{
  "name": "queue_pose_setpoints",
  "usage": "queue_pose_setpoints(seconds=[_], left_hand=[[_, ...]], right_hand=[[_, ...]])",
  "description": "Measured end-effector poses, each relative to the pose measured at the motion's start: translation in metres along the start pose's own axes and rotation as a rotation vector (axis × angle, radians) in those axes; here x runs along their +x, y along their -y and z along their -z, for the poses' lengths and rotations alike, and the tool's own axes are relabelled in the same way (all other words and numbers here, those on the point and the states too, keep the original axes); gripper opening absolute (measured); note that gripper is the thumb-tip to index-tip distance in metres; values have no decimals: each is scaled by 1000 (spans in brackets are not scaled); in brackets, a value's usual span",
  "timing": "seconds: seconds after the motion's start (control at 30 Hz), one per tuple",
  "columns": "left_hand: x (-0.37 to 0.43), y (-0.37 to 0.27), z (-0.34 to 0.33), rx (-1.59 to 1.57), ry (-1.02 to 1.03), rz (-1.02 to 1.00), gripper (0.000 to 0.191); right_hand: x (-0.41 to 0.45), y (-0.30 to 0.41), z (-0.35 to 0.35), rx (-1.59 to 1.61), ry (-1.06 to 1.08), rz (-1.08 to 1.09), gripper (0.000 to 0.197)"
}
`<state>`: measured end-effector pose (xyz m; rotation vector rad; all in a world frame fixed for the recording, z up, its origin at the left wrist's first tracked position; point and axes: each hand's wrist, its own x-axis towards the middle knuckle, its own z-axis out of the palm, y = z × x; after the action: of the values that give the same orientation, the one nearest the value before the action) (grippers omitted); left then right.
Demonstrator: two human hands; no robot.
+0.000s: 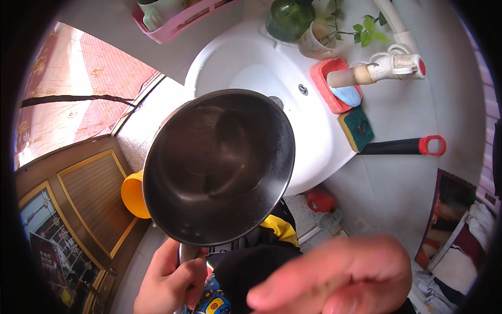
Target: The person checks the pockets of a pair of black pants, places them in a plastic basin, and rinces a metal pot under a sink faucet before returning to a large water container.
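My left hand [170, 276] is closed around the metal handle of a dark frying pan [219, 168]. The pan is tilted so its inside faces the camera, and it covers part of a white washbasin [255, 59]. My right hand [333, 278] is raised close to the camera, right of the handle, somewhat blurred; its fingers are partly bent and I see nothing in it. A green and yellow scouring sponge [357, 127] lies on the basin's right rim, beside a red soap dish [333, 84] with a blue bar of soap [347, 95].
A plastic tap [376, 72] juts out over the soap dish. A black handle with a red end [404, 146] sticks out beyond the sponge. Behind stand a watermelon [290, 19] and a plant in a cup [317, 39]. A yellow container [135, 195] is at left, near a brown door [94, 196].
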<state>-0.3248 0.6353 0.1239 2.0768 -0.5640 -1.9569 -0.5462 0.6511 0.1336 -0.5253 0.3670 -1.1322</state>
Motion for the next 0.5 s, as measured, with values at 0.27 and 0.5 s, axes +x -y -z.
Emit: queue_pose_setpoints(seconds=[0.27, 0.5], left_hand=[[16, -1, 27, 67, 375, 198, 46], [9, 4, 17, -35, 278, 139, 41]], right_hand=[[-8, -18, 0, -121, 36, 110, 41], [-18, -13, 8, -142, 148, -15, 46]])
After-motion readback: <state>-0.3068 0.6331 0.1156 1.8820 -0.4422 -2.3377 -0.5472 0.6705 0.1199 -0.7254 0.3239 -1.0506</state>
